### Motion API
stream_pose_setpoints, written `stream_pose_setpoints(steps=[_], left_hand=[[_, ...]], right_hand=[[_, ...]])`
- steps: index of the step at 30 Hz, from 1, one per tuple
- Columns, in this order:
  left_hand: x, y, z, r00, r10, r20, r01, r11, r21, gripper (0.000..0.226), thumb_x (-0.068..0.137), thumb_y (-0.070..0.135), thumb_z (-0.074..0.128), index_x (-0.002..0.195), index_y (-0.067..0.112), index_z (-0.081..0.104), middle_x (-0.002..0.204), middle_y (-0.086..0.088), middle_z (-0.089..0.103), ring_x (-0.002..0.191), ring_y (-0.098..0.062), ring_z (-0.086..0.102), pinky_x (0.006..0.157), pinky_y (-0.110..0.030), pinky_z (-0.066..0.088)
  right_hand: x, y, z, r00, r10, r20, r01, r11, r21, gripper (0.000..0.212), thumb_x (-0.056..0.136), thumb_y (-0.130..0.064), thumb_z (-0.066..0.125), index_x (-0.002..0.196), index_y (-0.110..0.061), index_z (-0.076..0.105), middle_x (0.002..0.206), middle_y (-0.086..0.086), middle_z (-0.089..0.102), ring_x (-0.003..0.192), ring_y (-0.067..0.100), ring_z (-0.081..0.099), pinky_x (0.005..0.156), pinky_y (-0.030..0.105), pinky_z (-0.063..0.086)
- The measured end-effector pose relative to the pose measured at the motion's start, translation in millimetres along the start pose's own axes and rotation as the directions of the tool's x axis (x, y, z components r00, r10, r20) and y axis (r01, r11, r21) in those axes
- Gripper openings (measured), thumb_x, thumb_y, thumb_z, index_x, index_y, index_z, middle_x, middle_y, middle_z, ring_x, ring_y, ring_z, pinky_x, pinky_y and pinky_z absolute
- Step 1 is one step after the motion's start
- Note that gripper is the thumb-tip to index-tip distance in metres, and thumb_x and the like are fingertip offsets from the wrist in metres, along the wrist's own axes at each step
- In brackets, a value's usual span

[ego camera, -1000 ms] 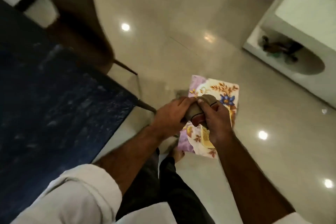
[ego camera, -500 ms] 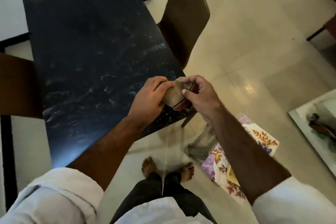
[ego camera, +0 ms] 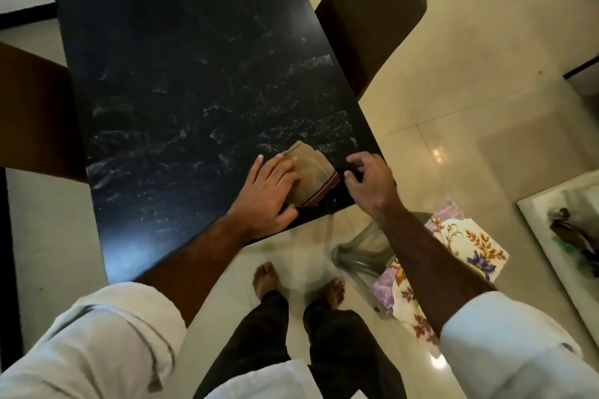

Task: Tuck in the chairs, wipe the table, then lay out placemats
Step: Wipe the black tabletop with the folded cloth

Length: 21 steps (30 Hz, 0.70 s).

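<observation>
One chair (ego camera: 35, 113) sits against the table (ego camera: 181, 74) left edge. At table's near-right corner, left hand (ego camera: 269, 194) lies flat, pressing folded cloth (ego camera: 311, 168), probably ready to wipe. Just right of it, right hand (ego camera: 369, 181) has curled fingers; can't tell its grip. Floral placemats (ego camera: 466, 243) wait low, off the table.
</observation>
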<state>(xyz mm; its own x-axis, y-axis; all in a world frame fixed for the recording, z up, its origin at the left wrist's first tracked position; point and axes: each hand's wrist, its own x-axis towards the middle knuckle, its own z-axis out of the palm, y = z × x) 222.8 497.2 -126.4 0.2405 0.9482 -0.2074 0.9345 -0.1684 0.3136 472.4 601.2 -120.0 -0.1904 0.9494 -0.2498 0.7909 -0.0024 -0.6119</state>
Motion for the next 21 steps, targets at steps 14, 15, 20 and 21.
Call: stream_pose_setpoints(steps=[14,15,20,21], left_hand=[[122,76,36,0.961,-0.254,-0.111,0.267,0.956,0.120,0.073,0.113,0.056,0.028,0.175,0.019,0.022,0.184,-0.012,0.016,0.170,-0.036,0.015,0.136,-0.058,0.017],[133,83,37,0.960,-0.255,-0.113,0.268,0.956,0.120,0.073,0.113,0.056,0.028,0.175,0.019,0.021,0.184,-0.011,0.015,0.170,-0.036,0.014,0.136,-0.058,0.017],[113,110,54,0.989,-0.138,-0.047,0.143,0.982,0.127,0.070,0.115,0.057,0.025,0.176,0.024,0.018,0.186,-0.007,0.009,0.171,-0.031,0.008,0.137,-0.056,0.013],[97,110,58,0.992,-0.125,-0.031,0.128,0.983,0.133,0.070,0.115,0.058,0.024,0.176,0.025,0.017,0.186,-0.006,0.007,0.171,-0.030,0.006,0.137,-0.056,0.013]], right_hand=[[35,61,-27,0.984,0.095,-0.154,-0.075,0.989,0.129,0.038,0.104,-0.017,0.070,0.140,-0.022,0.062,0.130,-0.002,0.067,0.105,0.013,0.069,0.088,0.040,0.066],[40,68,-28,0.984,0.081,-0.156,-0.067,0.993,0.094,0.036,0.104,-0.016,0.069,0.140,-0.021,0.063,0.130,-0.001,0.067,0.107,0.015,0.070,0.089,0.042,0.067],[59,86,-31,0.995,-0.015,-0.098,0.012,0.999,-0.031,0.028,0.105,-0.013,0.069,0.133,-0.016,0.071,0.131,0.004,0.070,0.112,0.018,0.070,0.097,0.045,0.065],[62,87,-30,0.996,-0.039,-0.075,0.036,0.999,-0.031,0.027,0.106,-0.015,0.070,0.133,-0.016,0.071,0.131,0.004,0.070,0.112,0.018,0.070,0.096,0.044,0.065]])
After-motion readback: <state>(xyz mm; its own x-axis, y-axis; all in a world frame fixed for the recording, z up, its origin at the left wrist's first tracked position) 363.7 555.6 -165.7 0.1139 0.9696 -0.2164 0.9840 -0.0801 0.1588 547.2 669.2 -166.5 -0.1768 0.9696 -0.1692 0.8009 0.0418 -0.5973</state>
